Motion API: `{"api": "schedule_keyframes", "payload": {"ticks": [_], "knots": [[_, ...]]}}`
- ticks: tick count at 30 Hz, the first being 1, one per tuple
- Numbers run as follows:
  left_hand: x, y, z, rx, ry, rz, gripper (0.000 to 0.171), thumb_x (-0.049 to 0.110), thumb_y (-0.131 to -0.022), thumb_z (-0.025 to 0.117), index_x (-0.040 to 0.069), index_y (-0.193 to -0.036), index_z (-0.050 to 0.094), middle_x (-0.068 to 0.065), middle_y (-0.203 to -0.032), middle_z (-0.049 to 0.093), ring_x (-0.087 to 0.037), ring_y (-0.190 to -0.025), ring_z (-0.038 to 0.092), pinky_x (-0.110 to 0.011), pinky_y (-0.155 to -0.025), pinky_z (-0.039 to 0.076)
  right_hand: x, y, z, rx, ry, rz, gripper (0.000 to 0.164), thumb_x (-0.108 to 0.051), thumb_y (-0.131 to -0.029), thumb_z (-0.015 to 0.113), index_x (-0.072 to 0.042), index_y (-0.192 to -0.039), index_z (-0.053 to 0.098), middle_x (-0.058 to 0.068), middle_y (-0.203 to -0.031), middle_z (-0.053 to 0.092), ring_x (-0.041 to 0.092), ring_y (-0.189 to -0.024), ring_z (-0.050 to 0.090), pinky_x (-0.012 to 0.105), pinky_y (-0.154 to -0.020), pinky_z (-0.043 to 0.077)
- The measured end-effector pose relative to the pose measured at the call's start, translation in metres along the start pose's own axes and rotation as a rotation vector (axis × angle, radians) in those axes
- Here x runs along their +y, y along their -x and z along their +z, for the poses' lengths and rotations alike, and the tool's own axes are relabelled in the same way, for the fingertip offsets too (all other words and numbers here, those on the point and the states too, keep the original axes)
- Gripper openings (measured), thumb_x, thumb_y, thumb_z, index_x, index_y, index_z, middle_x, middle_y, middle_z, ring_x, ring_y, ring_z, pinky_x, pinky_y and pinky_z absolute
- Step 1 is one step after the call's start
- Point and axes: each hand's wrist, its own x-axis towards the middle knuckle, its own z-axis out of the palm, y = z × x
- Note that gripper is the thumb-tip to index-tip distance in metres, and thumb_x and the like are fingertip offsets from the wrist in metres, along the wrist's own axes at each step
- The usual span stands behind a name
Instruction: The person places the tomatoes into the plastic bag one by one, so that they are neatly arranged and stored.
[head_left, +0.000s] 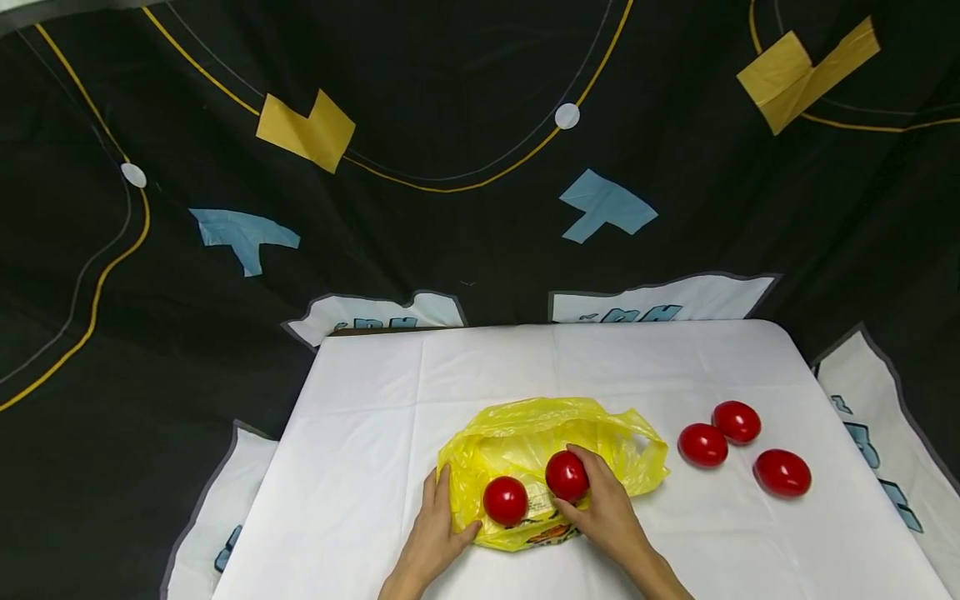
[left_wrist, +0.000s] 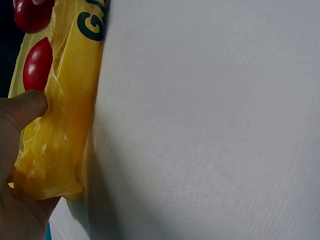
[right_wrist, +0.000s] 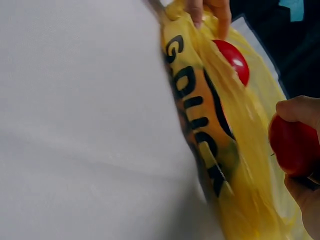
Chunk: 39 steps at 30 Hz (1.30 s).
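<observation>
A yellow plastic bag point(head_left: 555, 417) lies on the white-covered table with its mouth spread wide. My left hand point(head_left: 437, 533) grips the bag's left end, thumb over the near edge and fingers along the side. In the left wrist view, that thumb point(left_wrist: 30, 106) presses the crinkled film. One glossy red tomato point(head_left: 506, 501) sits in the bag close to this thumb. My right hand point(head_left: 609, 512) holds another tomato point(head_left: 567, 476) between thumb and fingers over the bag's opening. The right wrist view shows this tomato point(right_wrist: 294, 145) above the bag's printed side point(right_wrist: 192, 100).
To the right of the bag, three more red tomatoes rest on the cloth: a left one point(head_left: 702, 445), a far one point(head_left: 737, 422) and a near one point(head_left: 782, 473). A dark patterned curtain point(head_left: 465, 250) hangs behind the table's far edge.
</observation>
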Motion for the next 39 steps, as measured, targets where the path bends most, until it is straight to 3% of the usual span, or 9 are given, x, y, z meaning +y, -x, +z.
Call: {"api": "schedule_keyframes", "payload": {"ticks": [17,39], "knots": [[0.000,0.000,0.000,0.007,0.002,0.005,0.102,0.035,-0.076,0.079,-0.003,-0.148,0.018,-0.021,-0.149,0.019,-0.038,-0.126,0.043,-0.044,-0.100,0.043,0.006,0.006,0.017,-0.077,0.016,0.033,0.077,-0.020,-0.067,0.087,-0.011,-0.133,0.049,0.008,-0.123,0.054,0.026,-0.109,0.057,0.043,-0.090,0.051],[-0.001,0.000,0.002,0.016,-0.005,0.021,0.103,0.036,-0.075,0.079,-0.003,-0.148,0.018,-0.022,-0.148,0.020,-0.037,-0.126,0.042,-0.043,-0.099,0.044,0.013,0.015,0.037,-0.195,0.071,0.002,0.078,-0.025,-0.070,0.085,-0.010,-0.135,0.044,0.008,-0.125,0.052,0.026,-0.112,0.055,0.044,-0.093,0.049]]}}
